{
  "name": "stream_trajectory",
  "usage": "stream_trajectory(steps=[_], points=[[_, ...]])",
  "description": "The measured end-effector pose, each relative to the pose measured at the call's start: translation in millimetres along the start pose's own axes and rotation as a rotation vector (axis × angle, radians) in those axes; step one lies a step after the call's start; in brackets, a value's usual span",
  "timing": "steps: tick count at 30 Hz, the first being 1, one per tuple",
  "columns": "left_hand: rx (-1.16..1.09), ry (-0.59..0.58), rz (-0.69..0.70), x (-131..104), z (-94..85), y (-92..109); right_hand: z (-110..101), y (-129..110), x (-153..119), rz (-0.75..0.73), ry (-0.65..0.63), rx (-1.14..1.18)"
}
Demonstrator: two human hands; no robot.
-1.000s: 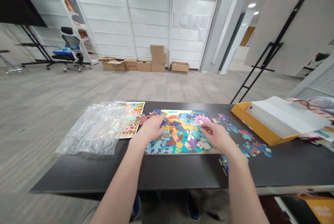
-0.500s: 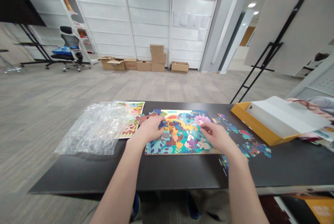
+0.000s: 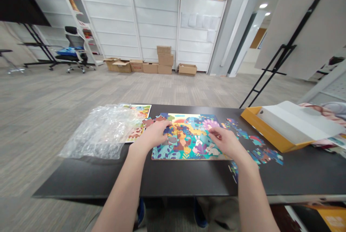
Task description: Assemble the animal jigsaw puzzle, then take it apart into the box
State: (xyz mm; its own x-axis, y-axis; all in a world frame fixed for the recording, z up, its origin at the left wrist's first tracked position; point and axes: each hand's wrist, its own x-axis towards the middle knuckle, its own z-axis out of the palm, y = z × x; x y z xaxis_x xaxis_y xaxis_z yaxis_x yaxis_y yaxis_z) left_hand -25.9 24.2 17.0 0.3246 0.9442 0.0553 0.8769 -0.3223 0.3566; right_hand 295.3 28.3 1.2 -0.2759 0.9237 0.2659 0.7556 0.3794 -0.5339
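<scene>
A colourful animal jigsaw puzzle [image 3: 198,140] lies on the black table, with rabbits, a fox and a peacock in its picture. My left hand [image 3: 154,132] rests at the puzzle's left side, thumb and fingers apart over its edge. Over the right part of the puzzle, my right hand [image 3: 223,140] has its thumb and fingertips drawn together; whatever may be between them is too small to make out. Brown puzzle pieces [image 3: 147,122] lie just beyond my left hand. Loose puzzle pieces [image 3: 266,155] are scattered to the right of the puzzle, some partly hidden by my right forearm.
Clear crinkled plastic wrap [image 3: 100,132] covers part of a printed picture sheet [image 3: 144,109] at the left. An open yellow box [image 3: 286,145] with a white flap stands at the right. The black table [image 3: 189,183] ends close to my body.
The whole view has shifted slightly to the right. Both hands keep almost the same place and pose over the puzzle.
</scene>
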Motion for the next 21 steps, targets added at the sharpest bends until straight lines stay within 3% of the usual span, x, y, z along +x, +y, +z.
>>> stream_trajectory(steps=[6,11,17,21], points=[[0.061,0.098,-0.003,-0.6,-1.3,-0.5,0.4,0.5,0.5,-0.004,0.012,-0.001],[0.12,0.021,-0.081,-5.1,-5.6,-2.1,0.6,0.9,0.5,0.005,0.014,0.0],[-0.063,-0.026,0.0,-6.0,-4.7,-1.9,0.5,1.1,0.3,0.008,0.01,-0.004],[-0.033,-0.016,-0.027,-5.7,-5.4,0.0,1.0,1.9,0.2,0.004,0.0,-0.005]])
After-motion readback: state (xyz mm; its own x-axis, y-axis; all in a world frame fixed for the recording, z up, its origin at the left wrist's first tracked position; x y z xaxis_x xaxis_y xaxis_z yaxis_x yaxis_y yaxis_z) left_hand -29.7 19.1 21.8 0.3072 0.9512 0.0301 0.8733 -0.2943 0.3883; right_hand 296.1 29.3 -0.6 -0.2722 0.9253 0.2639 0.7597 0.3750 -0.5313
